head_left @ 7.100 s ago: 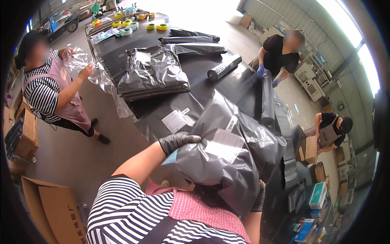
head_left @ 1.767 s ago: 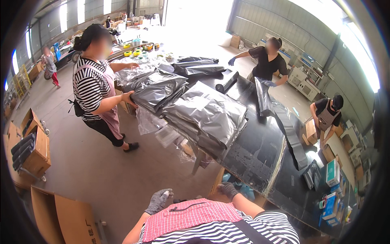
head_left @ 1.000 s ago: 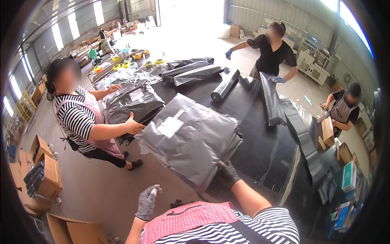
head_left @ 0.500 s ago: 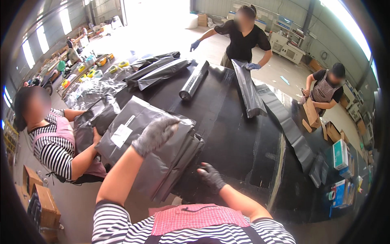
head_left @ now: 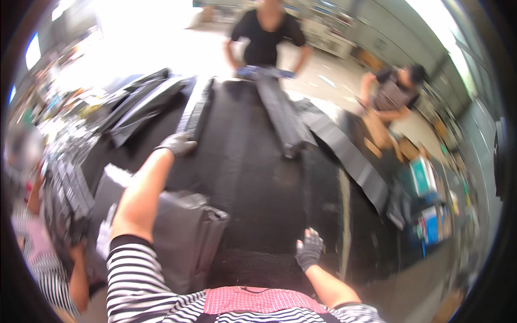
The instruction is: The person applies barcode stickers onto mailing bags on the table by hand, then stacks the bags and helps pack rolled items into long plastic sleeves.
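My left hand [head_left: 179, 144], in a grey glove, reaches forward over the black table [head_left: 247, 177]. Its fingers, slightly blurred, curl at the near end of a film-wrapped roll [head_left: 198, 110]. Below that forearm lies a stack of folded grey plastic bags [head_left: 186, 237], with a white label on it partly hidden by my arm. My right hand [head_left: 310, 250], gloved with bare fingertips, is open with fingers apart over the table's near right part, holding nothing. Across the table, a person in black has gloved hands at the far end of a long grey plastic piece [head_left: 280, 116].
Dark plastic bags [head_left: 142, 110] lie at the far left. A person in stripes [head_left: 40, 242] handles grey plastic on my left. A grey strip [head_left: 350, 156] runs along the right, near a teal-and-white box [head_left: 423, 176] and a blue box [head_left: 432, 226]. Another person [head_left: 396, 91] handles cardboard.
My view has swung right. My left hand has gone from above the bag stack to the roll's near end. My right hand's fingers have spread. The person opposite has brought both hands together at the plastic.
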Tool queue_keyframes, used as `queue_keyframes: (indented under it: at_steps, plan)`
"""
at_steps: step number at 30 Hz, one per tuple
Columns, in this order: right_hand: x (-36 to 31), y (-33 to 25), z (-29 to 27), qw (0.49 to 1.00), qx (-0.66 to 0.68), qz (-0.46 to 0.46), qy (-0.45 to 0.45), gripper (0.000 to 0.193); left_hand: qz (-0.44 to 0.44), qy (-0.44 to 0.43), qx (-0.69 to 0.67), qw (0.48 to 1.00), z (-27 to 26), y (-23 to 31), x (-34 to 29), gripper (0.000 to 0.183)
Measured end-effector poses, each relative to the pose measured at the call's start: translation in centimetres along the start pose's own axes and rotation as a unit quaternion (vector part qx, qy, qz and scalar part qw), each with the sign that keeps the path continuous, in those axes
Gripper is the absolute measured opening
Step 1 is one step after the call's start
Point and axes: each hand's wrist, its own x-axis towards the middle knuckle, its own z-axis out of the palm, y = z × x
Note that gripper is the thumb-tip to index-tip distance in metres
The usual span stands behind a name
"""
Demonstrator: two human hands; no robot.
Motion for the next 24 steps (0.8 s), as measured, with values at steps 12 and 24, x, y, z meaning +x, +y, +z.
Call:
queue_keyframes:
  at_steps: [12, 24]
  plan:
    - [0.4, -0.8, -2.0, 0.999, -0.024, 0.027, -0.007, 0.065, -0.222, -0.011, -0.247, 0.943, 8.9, -11.3, 19.5, 0.098]
    - [0.5, -0.7, -2.0, 1.0, -0.001, 0.021, 0.015, 0.066, -0.275, 0.05, 0.067, 0.958, 8.0, 6.0, 10.1, 0.083]
